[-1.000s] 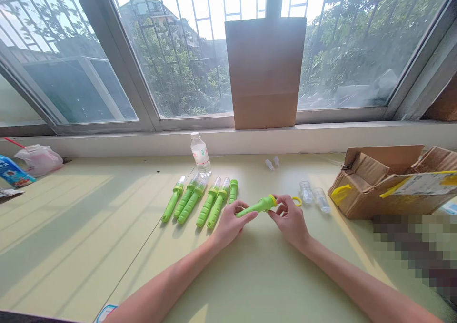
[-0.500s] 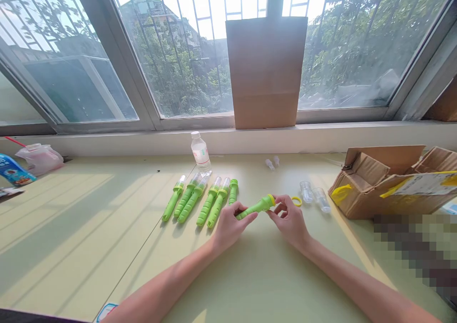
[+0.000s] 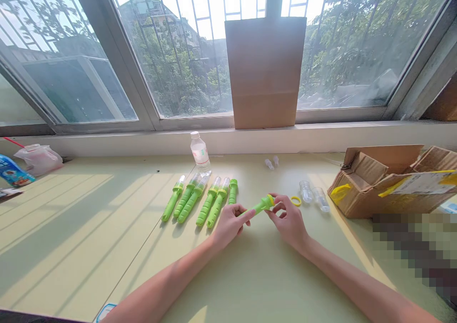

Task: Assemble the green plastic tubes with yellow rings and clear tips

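My left hand (image 3: 232,225) is wrapped round a light-green ribbed plastic tube (image 3: 262,205) that slants up to the right. At the tube's wider end sits a yellow ring (image 3: 271,200), which the thumb and fingers of my right hand (image 3: 291,220) pinch. Whether the ring is fully seated there, I cannot tell. A second yellow ring (image 3: 296,200) lies on the table just beyond my right hand. Two clear plastic cups (image 3: 320,200) lie to its right. Left of my hands, several green tubes with clear caps (image 3: 194,200) lie in a row, beside one uncapped green tube (image 3: 233,191).
A water bottle (image 3: 200,154) stands behind the row. Two small clear pieces (image 3: 272,163) lie near the sill. An open cardboard box (image 3: 389,185) with yellow strips is at the right. A pink-white bag (image 3: 41,160) and blue packet (image 3: 14,171) lie far left.
The fingers of my left hand have shifted their hold and curl further under the tube. My right hand stays at the ringed end, and the other things lie as before.
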Demonstrator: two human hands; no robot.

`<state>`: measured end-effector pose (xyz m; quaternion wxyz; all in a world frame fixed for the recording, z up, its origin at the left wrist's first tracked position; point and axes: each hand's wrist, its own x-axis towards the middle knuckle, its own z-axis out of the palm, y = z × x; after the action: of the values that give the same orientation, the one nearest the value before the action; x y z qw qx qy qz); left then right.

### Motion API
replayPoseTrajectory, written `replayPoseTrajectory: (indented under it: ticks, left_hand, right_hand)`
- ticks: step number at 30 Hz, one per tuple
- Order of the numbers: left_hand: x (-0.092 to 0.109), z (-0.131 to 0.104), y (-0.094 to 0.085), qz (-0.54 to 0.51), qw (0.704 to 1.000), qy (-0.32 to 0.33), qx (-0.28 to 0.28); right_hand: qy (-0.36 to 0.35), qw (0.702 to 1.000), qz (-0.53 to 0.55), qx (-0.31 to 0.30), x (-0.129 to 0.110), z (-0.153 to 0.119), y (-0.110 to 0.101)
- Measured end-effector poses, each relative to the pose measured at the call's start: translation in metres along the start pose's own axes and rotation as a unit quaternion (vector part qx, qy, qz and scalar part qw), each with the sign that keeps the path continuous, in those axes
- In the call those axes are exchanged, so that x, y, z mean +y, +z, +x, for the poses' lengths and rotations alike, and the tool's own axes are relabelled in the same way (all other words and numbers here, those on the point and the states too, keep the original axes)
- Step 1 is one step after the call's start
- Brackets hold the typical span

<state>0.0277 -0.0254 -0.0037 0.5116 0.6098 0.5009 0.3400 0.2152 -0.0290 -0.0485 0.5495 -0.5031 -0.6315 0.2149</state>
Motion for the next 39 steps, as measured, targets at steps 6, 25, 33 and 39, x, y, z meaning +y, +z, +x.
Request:
replayPoseTrajectory:
  ticks: [6,25,33,39]
  left_hand:
    - [-0.005,0.002,0.001,0.097,0.992,0.08,0.033]
    - [-0.006,-0.004,0.006,0.138,0.979,0.129,0.083]
    - [-0.001,-0.004,0.004,0.08,0.993,0.068,0.061]
    - [0.001,-0.002,0.004,0.015,0.999,0.021,0.036]
  right_hand:
    - [-0.004,1.0,-0.026,0.002,0.004,0.002,-0.001]
    - [0.011,1.0,-0.02,-0.009,0.0,0.001,0.001]
    - [0.013,0.999,-0.023,-0.017,-0.001,0.002,-0.001]
    - [0.009,0.999,-0.031,-0.033,0.001,0.003,-0.001]
